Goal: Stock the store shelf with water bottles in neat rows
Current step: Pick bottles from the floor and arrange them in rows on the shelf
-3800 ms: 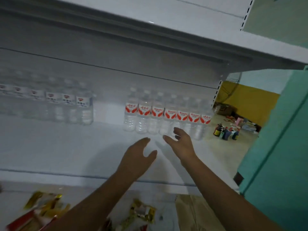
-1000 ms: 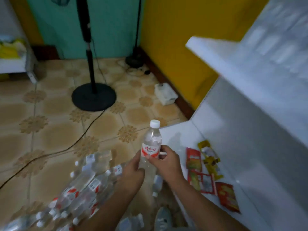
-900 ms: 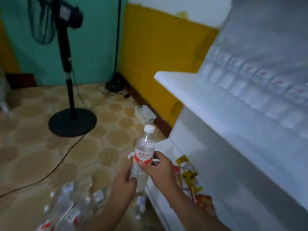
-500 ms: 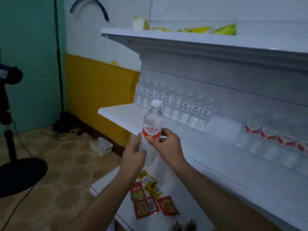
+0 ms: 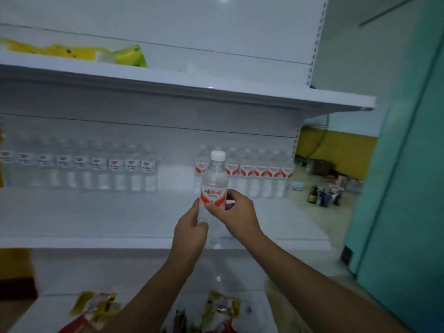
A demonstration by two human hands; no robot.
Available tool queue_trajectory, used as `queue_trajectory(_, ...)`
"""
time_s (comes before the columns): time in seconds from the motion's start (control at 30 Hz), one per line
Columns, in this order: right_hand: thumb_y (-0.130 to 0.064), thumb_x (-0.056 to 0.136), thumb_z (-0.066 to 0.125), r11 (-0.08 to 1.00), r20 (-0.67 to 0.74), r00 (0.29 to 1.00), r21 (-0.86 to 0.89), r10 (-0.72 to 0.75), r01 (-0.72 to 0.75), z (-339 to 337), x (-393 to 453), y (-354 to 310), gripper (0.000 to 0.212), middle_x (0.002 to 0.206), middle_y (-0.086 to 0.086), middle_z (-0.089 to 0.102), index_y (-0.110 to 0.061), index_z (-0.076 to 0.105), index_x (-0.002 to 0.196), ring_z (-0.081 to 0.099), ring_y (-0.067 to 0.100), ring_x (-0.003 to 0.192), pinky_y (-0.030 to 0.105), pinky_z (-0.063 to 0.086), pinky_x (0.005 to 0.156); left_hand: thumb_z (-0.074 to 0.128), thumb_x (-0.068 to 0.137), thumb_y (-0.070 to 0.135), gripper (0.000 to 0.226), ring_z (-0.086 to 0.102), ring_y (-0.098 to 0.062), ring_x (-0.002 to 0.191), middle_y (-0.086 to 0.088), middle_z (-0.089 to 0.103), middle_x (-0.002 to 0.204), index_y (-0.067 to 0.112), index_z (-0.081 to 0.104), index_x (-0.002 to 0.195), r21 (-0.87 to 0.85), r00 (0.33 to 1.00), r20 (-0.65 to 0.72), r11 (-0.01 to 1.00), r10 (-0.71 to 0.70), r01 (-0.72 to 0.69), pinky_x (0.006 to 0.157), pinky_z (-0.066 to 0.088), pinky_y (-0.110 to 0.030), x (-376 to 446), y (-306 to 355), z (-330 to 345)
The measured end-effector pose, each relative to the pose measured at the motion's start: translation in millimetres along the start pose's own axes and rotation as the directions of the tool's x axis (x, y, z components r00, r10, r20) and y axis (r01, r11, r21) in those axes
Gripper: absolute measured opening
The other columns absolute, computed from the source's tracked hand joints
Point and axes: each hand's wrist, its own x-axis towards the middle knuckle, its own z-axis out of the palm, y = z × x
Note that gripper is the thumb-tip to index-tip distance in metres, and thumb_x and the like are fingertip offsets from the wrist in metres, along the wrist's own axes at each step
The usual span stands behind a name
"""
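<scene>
White steel shelf (image 5: pixel 96 217) carries two blurred bottle rows (image 5: pixel 79 169) at its back, a gap between them. Before it, both forearms reach up: the left hand (image 5: pixel 189 234) wraps the water bottle (image 5: pixel 213 188) low down, hiding its base, and the right hand (image 5: pixel 237 212) pinches its red label, bottle upright.

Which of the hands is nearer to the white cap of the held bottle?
The right. The right hand pinches the bottle at its red label, just below the white cap. The left hand grips the lower body, farther down from the cap.
</scene>
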Motion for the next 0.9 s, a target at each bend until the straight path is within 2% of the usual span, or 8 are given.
queue_trajectory(0.1, -0.04, 0.077, 0.079, 0.997, -0.093, 0.994, -0.048, 0.052, -0.057, -37.9, -9.1, 16.8, 0.051, 0.113, -0.006, 0.07, -0.02, 0.064, 0.121, 0.066, 0.005, 0.09, 0.011, 0.05, 0.074, 0.041, 0.083, -0.007, 0.067, 0.055, -0.007, 0.115, 0.014, 0.056, 0.128, 0.031, 0.047, 0.138, -0.025, 0.994, 0.106, 0.999, 0.026, -0.023, 0.1, 0.045, -0.03, -0.4, 1.3, 40.6)
queue_trajectory(0.17, -0.039, 0.077, 0.079, 0.994, -0.12, 0.99, -0.075, 0.067, -0.076, -54.9, -13.4, 26.2, 0.051, 0.114, -0.004, 0.07, -0.018, 0.063, 0.121, 0.067, 0.007, 0.092, 0.015, 0.053, 0.077, 0.043, 0.082, -0.002, 0.067, 0.05, -0.011, 0.124, 0.009, 0.051, 0.138, 0.028, 0.042, 0.142, -0.035, 0.988, 0.151, 0.999, 0.028, -0.022, 0.105, 0.042, -0.035, -0.4, -4.2, 61.4)
queue_trajectory(0.27, -0.036, 0.078, 0.079, 0.991, -0.109, 0.992, -0.111, 0.067, -0.079, -67.7, -15.1, 36.4, 0.047, 0.114, -0.003, 0.071, -0.017, 0.065, 0.119, 0.067, 0.008, 0.094, 0.026, 0.057, 0.086, 0.043, 0.083, -0.006, 0.071, 0.057, -0.02, 0.114, 0.0, 0.053, 0.137, 0.031, 0.038, 0.144, -0.012, 0.986, 0.166, 1.0, 0.008, -0.006, 0.094, 0.05, -0.033, 3.1, -16.3, 78.6)
queue_trajectory(0.4, -0.035, 0.078, 0.08, 0.992, -0.116, 0.991, -0.102, 0.06, -0.072, -56.7, -7.5, 47.2, 0.045, 0.113, -0.003, 0.07, -0.017, 0.065, 0.117, 0.064, 0.004, 0.091, 0.016, 0.052, 0.081, 0.042, 0.084, -0.008, 0.072, 0.055, -0.014, 0.116, 0.003, 0.051, 0.139, 0.029, 0.037, 0.145, 0.007, 0.986, 0.166, 1.0, 0.012, -0.014, 0.098, 0.047, -0.033, 12.2, -24.6, 75.1)
queue_trajectory(0.53, -0.041, 0.074, 0.081, 0.995, -0.133, 0.988, -0.058, 0.077, -0.086, -28.4, 13.0, 60.9, 0.046, 0.108, -0.003, 0.07, -0.019, 0.066, 0.111, 0.066, 0.005, 0.092, 0.017, 0.054, 0.079, 0.044, 0.086, -0.009, 0.073, 0.047, -0.007, 0.124, 0.006, 0.042, 0.146, 0.026, 0.028, 0.149, 0.113, 0.982, 0.183, 0.991, 0.05, -0.072, 0.101, 0.039, -0.022, 25.4, -36.0, 60.6)
queue_trajectory(0.73, -0.042, 0.075, 0.081, 0.996, -0.094, 0.991, 0.001, 0.093, -0.094, 9.0, 67.4, 78.8, 0.04, 0.103, -0.012, 0.069, -0.026, 0.063, 0.106, 0.065, 0.0, 0.087, 0.012, 0.052, 0.076, 0.056, 0.093, 0.027, 0.071, 0.029, -0.001, 0.136, 0.011, 0.027, 0.153, 0.025, 0.015, 0.151, 0.289, 0.96, 0.252, 0.938, 0.119, -0.192, 0.113, 0.023, -0.02, 71.6, -62.0, 35.9)
queue_trajectory(0.8, -0.041, 0.074, 0.082, 0.996, -0.09, 0.992, -0.019, 0.09, -0.092, 22.6, 91.0, 85.1, 0.044, 0.102, -0.011, 0.068, -0.021, 0.065, 0.11, 0.064, 0.002, 0.088, 0.011, 0.05, 0.075, 0.052, 0.088, 0.056, 0.084, 0.024, -0.007, 0.141, 0.007, 0.02, 0.157, 0.021, 0.011, 0.152, 0.48, 0.958, 0.288, 0.867, -0.011, -0.135, 0.117, 0.023, -0.031, 89.2, -77.8, 26.8)
queue_trajectory(0.9, -0.036, 0.076, 0.081, 0.996, -0.073, 0.994, -0.022, 0.083, -0.085, 46.9, 130.0, 95.7, 0.042, 0.102, -0.006, 0.069, -0.017, 0.065, 0.11, 0.062, 0.001, 0.084, 0.006, 0.044, 0.068, 0.036, 0.083, 0.074, 0.097, 0.017, -0.019, 0.144, -0.004, 0.014, 0.159, 0.012, 0.008, 0.152, 0.807, 0.926, 0.284, 0.583, -0.249, -0.09, 0.118, 0.019, -0.036, 100.3, -103.2, 20.2)
